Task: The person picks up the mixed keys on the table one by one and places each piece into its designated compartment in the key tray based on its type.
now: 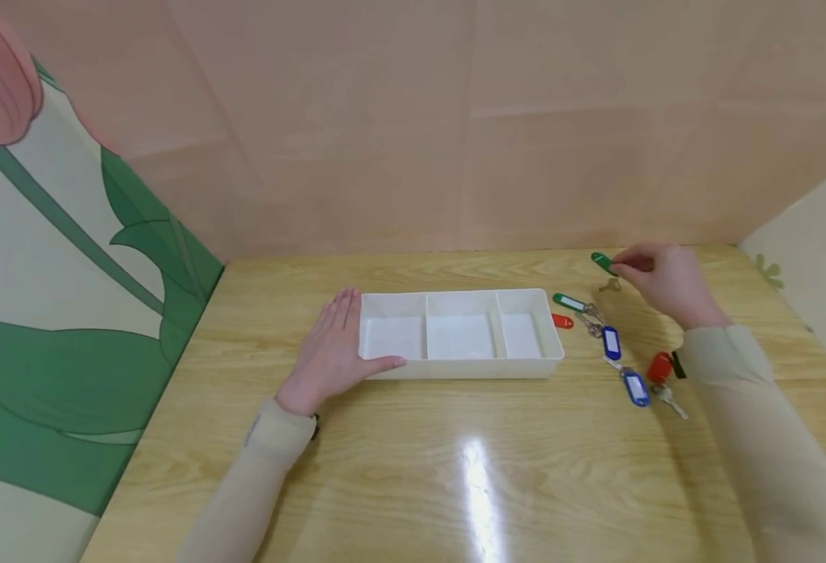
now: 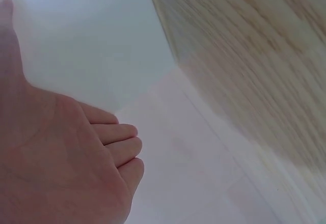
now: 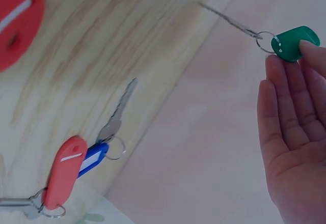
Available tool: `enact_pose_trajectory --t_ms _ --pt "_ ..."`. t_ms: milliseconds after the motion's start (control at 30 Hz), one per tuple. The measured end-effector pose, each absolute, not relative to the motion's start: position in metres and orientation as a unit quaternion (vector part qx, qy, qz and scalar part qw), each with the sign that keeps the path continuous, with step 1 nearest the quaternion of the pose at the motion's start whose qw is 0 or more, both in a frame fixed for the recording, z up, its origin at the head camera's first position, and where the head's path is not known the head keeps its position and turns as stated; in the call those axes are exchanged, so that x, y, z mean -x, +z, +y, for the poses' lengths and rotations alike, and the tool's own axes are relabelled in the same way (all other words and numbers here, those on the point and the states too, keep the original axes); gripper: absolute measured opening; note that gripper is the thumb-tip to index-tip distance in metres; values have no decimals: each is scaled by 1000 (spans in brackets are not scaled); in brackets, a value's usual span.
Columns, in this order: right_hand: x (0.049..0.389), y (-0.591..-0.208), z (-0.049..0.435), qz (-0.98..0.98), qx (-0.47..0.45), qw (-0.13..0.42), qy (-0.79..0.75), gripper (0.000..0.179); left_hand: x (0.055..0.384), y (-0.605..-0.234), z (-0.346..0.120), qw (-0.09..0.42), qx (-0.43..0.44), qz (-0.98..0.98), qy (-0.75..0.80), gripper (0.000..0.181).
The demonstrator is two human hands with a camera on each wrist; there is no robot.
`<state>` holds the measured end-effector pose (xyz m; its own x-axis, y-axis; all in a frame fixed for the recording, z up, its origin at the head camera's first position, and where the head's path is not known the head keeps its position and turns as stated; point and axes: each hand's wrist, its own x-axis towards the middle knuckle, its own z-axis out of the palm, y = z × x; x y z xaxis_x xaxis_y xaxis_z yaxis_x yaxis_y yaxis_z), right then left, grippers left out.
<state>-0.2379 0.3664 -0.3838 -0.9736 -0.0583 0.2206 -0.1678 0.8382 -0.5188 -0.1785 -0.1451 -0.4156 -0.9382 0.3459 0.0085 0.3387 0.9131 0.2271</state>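
My left hand (image 1: 328,352) rests against the left end of a white three-compartment tray (image 1: 455,370), its fingers straight and the thumb lying along the front rim. In the left wrist view that palm (image 2: 61,158) lies beside the pale tray wall (image 2: 97,46). Over the back right of the table, my right hand (image 1: 669,281) pinches a green key tag (image 1: 601,263) between thumb and fingers. A key (image 1: 611,285) hangs from the tag's ring; the right wrist view shows the same green tag (image 3: 291,43) at the fingertips.
Right of the tray lie another green key tag (image 1: 569,303), an orange-red tag (image 1: 562,321) by the tray wall and two blue tags, one upper (image 1: 611,342) and one lower (image 1: 635,389). A red tag (image 1: 660,367) with a key lies near the right sleeve. A wall (image 1: 413,156) rises behind the table.
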Motion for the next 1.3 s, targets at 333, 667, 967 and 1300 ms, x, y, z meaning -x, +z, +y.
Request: enact_pose_trajectory --t_ms 333,667,967,1300 --pt "226 -372 353 -947 -60 118 293 30 178 -415 -144 19 -176 977 117 135" --pt "218 -367 346 -943 -59 122 305 30 176 -412 -143 23 -178 975 128 134" --pt "214 -367 342 -939 -48 117 321 35 175 -410 -142 21 -182 975 127 134" --pt "209 -364 333 -933 -55 135 330 31 175 -410 -142 17 -184 975 127 133"
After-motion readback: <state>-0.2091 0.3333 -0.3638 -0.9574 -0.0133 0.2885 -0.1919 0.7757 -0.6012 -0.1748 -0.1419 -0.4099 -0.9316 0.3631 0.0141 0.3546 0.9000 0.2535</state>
